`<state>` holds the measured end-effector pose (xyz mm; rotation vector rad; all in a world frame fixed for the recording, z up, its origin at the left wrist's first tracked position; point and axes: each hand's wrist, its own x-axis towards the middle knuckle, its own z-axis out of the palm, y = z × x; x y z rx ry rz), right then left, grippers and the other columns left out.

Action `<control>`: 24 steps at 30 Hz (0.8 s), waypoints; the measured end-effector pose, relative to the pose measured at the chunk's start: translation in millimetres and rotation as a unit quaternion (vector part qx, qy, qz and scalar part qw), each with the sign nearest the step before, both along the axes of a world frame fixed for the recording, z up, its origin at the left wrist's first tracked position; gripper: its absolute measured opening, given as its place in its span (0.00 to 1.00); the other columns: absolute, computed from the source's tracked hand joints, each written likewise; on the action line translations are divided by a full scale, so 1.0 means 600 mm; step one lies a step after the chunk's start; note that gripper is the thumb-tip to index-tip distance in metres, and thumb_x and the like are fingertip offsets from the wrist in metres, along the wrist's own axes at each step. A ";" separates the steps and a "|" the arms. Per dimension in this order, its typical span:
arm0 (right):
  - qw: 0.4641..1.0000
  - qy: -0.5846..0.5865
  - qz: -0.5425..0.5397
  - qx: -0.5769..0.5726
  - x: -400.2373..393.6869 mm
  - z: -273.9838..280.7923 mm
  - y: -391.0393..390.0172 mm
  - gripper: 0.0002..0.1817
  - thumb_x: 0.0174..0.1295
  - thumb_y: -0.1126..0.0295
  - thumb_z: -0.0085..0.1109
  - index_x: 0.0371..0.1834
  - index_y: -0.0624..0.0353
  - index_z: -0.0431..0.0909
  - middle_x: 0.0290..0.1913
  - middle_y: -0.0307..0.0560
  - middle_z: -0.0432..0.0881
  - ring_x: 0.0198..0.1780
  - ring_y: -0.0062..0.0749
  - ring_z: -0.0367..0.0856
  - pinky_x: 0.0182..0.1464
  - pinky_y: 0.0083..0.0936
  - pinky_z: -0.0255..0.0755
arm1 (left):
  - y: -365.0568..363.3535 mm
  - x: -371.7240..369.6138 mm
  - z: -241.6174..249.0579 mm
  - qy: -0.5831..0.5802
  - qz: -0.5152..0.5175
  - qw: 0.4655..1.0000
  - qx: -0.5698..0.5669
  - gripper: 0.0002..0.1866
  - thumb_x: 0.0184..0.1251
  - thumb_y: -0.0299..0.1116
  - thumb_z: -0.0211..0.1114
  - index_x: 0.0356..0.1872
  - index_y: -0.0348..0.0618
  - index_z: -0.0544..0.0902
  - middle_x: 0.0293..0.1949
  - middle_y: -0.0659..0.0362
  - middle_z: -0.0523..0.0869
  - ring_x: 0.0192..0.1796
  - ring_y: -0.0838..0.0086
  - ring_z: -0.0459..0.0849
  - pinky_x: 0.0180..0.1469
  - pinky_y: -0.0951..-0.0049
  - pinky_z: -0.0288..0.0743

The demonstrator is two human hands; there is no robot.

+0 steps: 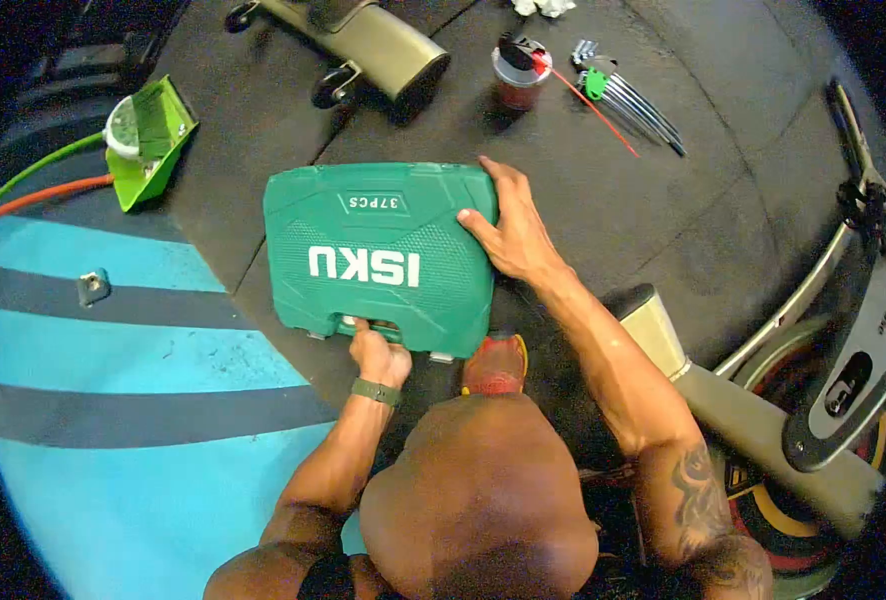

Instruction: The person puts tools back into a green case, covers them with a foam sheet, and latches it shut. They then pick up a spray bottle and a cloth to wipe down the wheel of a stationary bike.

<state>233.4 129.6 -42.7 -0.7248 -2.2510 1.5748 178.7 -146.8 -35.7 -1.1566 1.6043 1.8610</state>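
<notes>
A green plastic tool case (378, 225), marked ISKU and 37PCS upside down to me, is held in front of me above the dark floor. My left hand (378, 358) is closed around the carrying handle on the case's near edge. At the upper right corner, my right hand (508, 225) grips the case's side, with the thumb on top and the other fingers over the outer edge. Two latches show along the near edge. What is inside cannot be seen.
Ahead lie a wheeled metal base (383, 50), a cup (521, 75) with black and red items, and several hex keys (638, 105) with a green holder. A green dustpan (158, 150) is left. A small metal part (93, 287) rests on blue flooring. An exercise bike (813, 400) stands right.
</notes>
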 end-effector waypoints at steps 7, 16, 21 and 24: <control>0.983 -0.089 -0.004 -0.163 0.099 0.037 -0.079 0.46 0.64 0.68 0.68 0.82 0.65 0.53 0.70 0.69 0.66 0.68 0.59 0.70 0.74 0.47 0.65 | 0.037 0.003 0.008 -0.056 0.075 0.995 0.026 0.12 0.87 0.40 0.48 0.50 0.47 0.79 0.42 0.61 0.85 0.42 0.69 0.85 0.44 0.63 0.85; 0.980 -0.044 -0.065 -0.183 0.100 0.029 -0.039 0.35 0.68 0.75 0.61 0.79 0.58 0.64 0.71 0.57 0.72 0.70 0.45 0.73 0.72 0.36 0.68 | 0.081 0.026 0.028 -0.141 -0.061 0.980 0.125 0.21 0.87 0.44 0.44 0.61 0.37 0.75 0.58 0.42 0.83 0.60 0.55 0.84 0.64 0.51 0.81; 0.973 -0.028 -0.153 -0.169 0.100 0.037 -0.013 0.29 0.72 0.77 0.55 0.77 0.62 0.65 0.71 0.54 0.74 0.70 0.38 0.73 0.73 0.33 0.66 | 0.108 0.047 0.025 -0.243 -0.087 0.943 0.209 0.28 0.81 0.51 0.58 0.61 0.31 0.73 0.59 0.46 0.84 0.57 0.59 0.86 0.60 0.61 0.84; 0.931 0.010 -0.273 -0.244 0.122 0.038 -0.041 0.27 0.72 0.79 0.51 0.75 0.62 0.66 0.69 0.52 0.75 0.70 0.39 0.72 0.75 0.33 0.63 | 0.132 0.061 0.039 -0.266 -0.089 0.925 0.255 0.30 0.78 0.53 0.63 0.58 0.29 0.77 0.55 0.51 0.87 0.48 0.67 0.89 0.53 0.71 0.86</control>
